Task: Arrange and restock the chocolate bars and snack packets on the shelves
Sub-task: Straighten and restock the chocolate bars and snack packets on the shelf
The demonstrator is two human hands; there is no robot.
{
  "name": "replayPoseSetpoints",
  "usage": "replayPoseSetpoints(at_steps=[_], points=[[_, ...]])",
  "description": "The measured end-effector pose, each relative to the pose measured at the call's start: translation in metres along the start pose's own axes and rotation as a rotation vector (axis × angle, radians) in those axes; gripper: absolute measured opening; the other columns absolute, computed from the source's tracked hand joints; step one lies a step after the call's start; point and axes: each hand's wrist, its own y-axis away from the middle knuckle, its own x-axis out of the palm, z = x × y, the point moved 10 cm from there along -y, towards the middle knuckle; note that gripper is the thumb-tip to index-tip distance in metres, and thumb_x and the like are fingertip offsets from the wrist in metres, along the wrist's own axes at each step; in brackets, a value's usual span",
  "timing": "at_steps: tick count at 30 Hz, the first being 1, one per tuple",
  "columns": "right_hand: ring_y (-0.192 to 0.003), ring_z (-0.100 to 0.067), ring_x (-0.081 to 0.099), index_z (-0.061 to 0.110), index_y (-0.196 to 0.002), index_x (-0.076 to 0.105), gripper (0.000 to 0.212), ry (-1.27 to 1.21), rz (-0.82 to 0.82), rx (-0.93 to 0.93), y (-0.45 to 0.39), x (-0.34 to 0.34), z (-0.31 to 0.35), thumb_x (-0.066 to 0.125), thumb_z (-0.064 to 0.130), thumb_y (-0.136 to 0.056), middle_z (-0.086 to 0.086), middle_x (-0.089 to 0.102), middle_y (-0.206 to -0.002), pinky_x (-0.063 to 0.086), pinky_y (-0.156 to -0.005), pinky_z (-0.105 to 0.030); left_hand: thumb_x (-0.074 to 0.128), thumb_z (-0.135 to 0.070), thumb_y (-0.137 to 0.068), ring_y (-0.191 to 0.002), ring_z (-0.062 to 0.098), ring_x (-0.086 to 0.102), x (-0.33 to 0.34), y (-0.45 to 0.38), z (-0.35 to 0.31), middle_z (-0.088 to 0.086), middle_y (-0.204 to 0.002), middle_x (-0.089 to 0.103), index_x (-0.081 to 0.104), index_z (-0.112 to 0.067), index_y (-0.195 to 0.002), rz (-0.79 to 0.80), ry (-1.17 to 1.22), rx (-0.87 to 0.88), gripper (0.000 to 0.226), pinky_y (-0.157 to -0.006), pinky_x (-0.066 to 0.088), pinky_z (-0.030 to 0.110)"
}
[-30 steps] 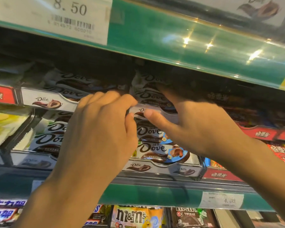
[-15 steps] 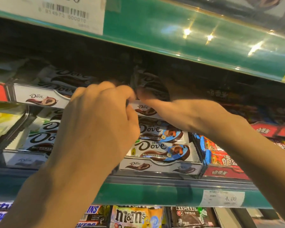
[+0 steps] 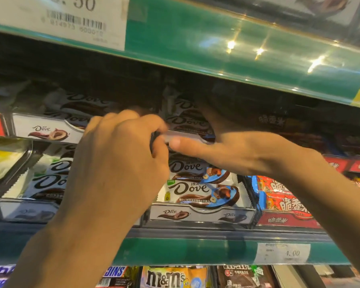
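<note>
Where left hand [image 3: 121, 163] covers tray front, grip unclear.

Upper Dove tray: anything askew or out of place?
Yes. A Dove bar at the back of the upper tray stands tilted up on end, while the bars below lie flat. No visible damage.

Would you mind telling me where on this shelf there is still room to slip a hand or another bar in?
The dark gap under the upper shelf edge, above the upper Dove tray, is open; the right hand reaches into it. The lower Dove tray is crowded with bars lying to its front lip, and the red packets sit close beside it. The left hand blocks the middle.
</note>
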Motion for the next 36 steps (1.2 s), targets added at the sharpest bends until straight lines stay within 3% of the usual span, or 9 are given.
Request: replayPoseSetpoints(at_steps=[5, 11, 15, 18, 22, 26, 30, 33, 36], points=[[-0.143, -0.016, 0.031, 0.043, -0.151, 0.009, 0.112, 0.145, 0.033, -0.002, -0.003, 0.000, -0.007, 0.052, 0.094, -0.061, 0.011, 0.027, -0.159, 0.029, -0.117, -0.041, 0.065, -0.021, -0.084, -0.077, 0.016, 0.042, 0.004, 0.001, 0.002, -0.001, -0.081, 0.062, 0.072, -0.023, -0.096, 0.033, -0.009, -0.005, 0.014, -0.073, 0.038, 0.033], [-0.146, -0.019, 0.026, 0.037, -0.154, 0.004, 0.114, 0.217, -0.004, -0.017, 0.007, -0.005, -0.004, 0.045, 0.094, -0.064, 0.006, 0.020, -0.163, 0.028, -0.118, -0.035, 0.068, -0.018, -0.081, -0.076, 0.023, 0.052, 0.003, 0.003, -0.001, 0.002, -0.082, 0.066, 0.072, -0.020, -0.099, 0.070, -0.036, 0.026, 0.018, -0.075, 0.047, 0.038], [-0.132, -0.024, 0.048, 0.040, -0.153, 0.009, 0.095, 0.180, -0.081, -0.015, 0.020, -0.015, 0.005, 0.045, 0.084, -0.077, 0.004, 0.042, -0.152, 0.047, -0.100, -0.038, 0.055, -0.027, -0.092, -0.089, 0.022, 0.055, 0.003, 0.004, -0.003, 0.000, -0.093, 0.068, 0.068, -0.018, -0.112, 0.127, -0.030, 0.028, 0.025, -0.084, 0.047, 0.038], [-0.108, -0.027, 0.062, 0.034, -0.145, 0.033, 0.070, 0.186, -0.165, -0.065, 0.034, -0.020, 0.016, 0.045, 0.072, -0.088, -0.003, 0.066, -0.122, 0.053, -0.084, -0.042, 0.046, -0.035, -0.095, -0.100, 0.013, 0.049, -0.003, 0.009, -0.007, -0.002, -0.106, 0.065, 0.064, -0.018, -0.120, 0.162, 0.031, 0.019, 0.034, -0.093, 0.037, 0.030], [-0.110, -0.014, 0.056, 0.027, -0.131, 0.053, 0.047, 0.021, -0.274, -0.122, 0.067, -0.027, 0.020, 0.051, 0.056, -0.094, 0.005, 0.064, -0.118, 0.047, -0.089, -0.032, 0.042, -0.039, -0.098, -0.115, 0.005, 0.044, -0.021, 0.026, -0.016, -0.008, -0.120, 0.060, 0.061, -0.024, -0.123, 0.168, 0.093, -0.019, 0.036, -0.099, 0.024, 0.018], [-0.105, -0.008, 0.058, 0.024, -0.112, 0.064, 0.030, -0.205, -0.328, -0.148, 0.104, -0.035, 0.017, 0.056, 0.047, -0.095, 0.011, 0.065, -0.109, 0.045, -0.087, -0.026, 0.040, -0.045, -0.097, -0.113, -0.002, 0.045, -0.030, 0.052, -0.026, -0.022, -0.117, 0.055, 0.060, -0.032, -0.120, 0.231, 0.151, -0.076, 0.033, -0.096, 0.033, 0.021], [-0.106, -0.002, 0.059, 0.026, -0.110, 0.066, 0.027, -0.380, -0.258, -0.100, 0.145, -0.028, -0.005, 0.058, 0.045, -0.094, 0.016, 0.067, -0.110, 0.044, -0.090, -0.020, 0.044, -0.051, -0.098, -0.101, -0.020, 0.045, -0.024, 0.078, -0.037, -0.035, -0.109, 0.051, 0.058, -0.040, -0.118, 0.305, 0.201, -0.222, 0.027, -0.081, 0.030, -0.005], [-0.107, 0.005, 0.058, 0.035, -0.110, 0.063, 0.025, -0.522, -0.131, -0.019, 0.180, -0.010, -0.036, 0.055, 0.051, -0.092, 0.024, 0.065, -0.110, 0.044, -0.090, -0.016, 0.047, -0.052, -0.094, -0.103, -0.018, 0.050, -0.009, 0.101, -0.059, -0.032, -0.109, 0.059, 0.059, -0.043, -0.114, 0.374, 0.304, -0.342, 0.025, -0.077, 0.037, 0.001], [-0.102, 0.004, 0.060, 0.037, -0.110, 0.062, 0.028, -0.581, -0.058, 0.088, 0.225, 0.002, -0.082, 0.054, 0.058, -0.092, 0.027, 0.064, -0.105, 0.048, -0.083, -0.021, 0.050, -0.052, -0.095, -0.106, -0.013, 0.054, 0.020, 0.131, -0.102, -0.032, -0.109, 0.061, 0.060, -0.041, -0.115, 0.460, 0.387, -0.419, 0.025, -0.083, 0.042, 0.009]])
